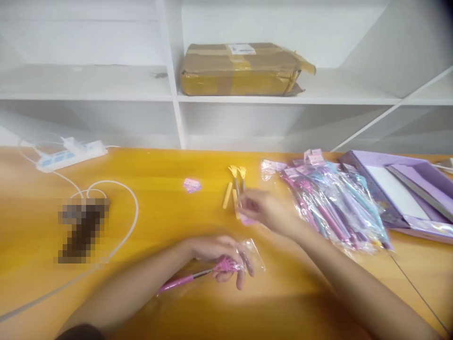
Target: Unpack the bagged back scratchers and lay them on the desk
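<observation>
My left hand (216, 249) is closed around a pink back scratcher (180, 282) in a clear plastic sleeve (257, 255). The hand-shaped head lies at my fingers, and the handle points to the lower left. Farther forward, my right hand (260, 207) is blurred, its fingers bent in a pinch at a small pink-purple card (247, 220). Just beyond its fingertips are two back scratchers with yellow heads (238, 172); their yellow handles (227, 195) are partly covered by my right hand. More pink-and-purple cards (192, 185) lie to the left of them.
A pile of bagged back scratchers (332, 203) lies at the right, beside an open purple box (392, 189). At the left are a white power strip (72, 155), a looping cable (136, 208) and a pixelated object (83, 229). A taped cardboard box (240, 71) sits on the shelf.
</observation>
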Demonstrator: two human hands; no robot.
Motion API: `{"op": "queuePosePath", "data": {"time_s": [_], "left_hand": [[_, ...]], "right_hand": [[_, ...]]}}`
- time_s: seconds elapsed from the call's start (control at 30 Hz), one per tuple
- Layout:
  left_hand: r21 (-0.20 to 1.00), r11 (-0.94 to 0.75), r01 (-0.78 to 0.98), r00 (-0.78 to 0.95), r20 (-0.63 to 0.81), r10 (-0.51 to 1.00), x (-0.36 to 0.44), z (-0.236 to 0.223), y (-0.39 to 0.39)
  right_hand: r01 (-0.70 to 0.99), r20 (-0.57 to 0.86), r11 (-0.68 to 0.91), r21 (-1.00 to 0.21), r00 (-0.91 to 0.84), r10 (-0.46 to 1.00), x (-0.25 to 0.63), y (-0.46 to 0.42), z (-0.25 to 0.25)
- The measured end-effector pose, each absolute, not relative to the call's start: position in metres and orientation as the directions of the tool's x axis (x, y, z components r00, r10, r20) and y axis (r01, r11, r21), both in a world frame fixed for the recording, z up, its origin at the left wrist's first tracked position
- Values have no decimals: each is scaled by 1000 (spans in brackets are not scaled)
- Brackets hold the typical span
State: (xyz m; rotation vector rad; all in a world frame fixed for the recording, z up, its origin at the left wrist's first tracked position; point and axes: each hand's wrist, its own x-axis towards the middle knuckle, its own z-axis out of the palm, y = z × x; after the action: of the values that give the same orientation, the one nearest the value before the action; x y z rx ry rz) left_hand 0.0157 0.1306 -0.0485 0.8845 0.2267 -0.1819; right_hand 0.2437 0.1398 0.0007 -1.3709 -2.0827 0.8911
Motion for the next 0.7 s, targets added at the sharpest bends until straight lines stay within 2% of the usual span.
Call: {"op": "queuePosePath", "data": {"time_s": [0.07, 0.17, 0.3, 0.4, 0.5, 0.57, 0.63, 0.7], "left_hand": [[755, 595, 275, 960, -252, -124, 13, -47, 131], [764, 582, 277, 959, -254, -122, 10, -49, 132], [741, 620, 257, 947, -322, -7, 8, -51, 128], [706, 679, 200, 939, -337, 74, 12, -54, 125], [625, 780, -24, 912, -306, 273, 19, -59, 127], [540, 809, -233, 848, -295, 441, 24, -60, 133], [492, 776, -395, 771, -282, 571, 26, -56, 141], [483, 716, -504, 700, -258, 666, 25, -46, 150]], "right_hand": [[603, 157, 330, -726, -322, 934, 208, 184, 5], [573, 204, 382, -725, -351, 914, 147, 233, -9], [534, 234, 424, -731, -388, 892, 100, 255, -34], [520, 281, 425, -741, -334, 900, 111, 253, -33], [504, 301, 392, -769, -254, 919, 148, 237, -17], [438, 255, 320, -840, -201, 946, 175, 213, -8], [163, 108, 121, -979, -88, 990, 195, 177, -7], [-30, -47, -48, -998, -47, 998, 203, 133, -13]]}}
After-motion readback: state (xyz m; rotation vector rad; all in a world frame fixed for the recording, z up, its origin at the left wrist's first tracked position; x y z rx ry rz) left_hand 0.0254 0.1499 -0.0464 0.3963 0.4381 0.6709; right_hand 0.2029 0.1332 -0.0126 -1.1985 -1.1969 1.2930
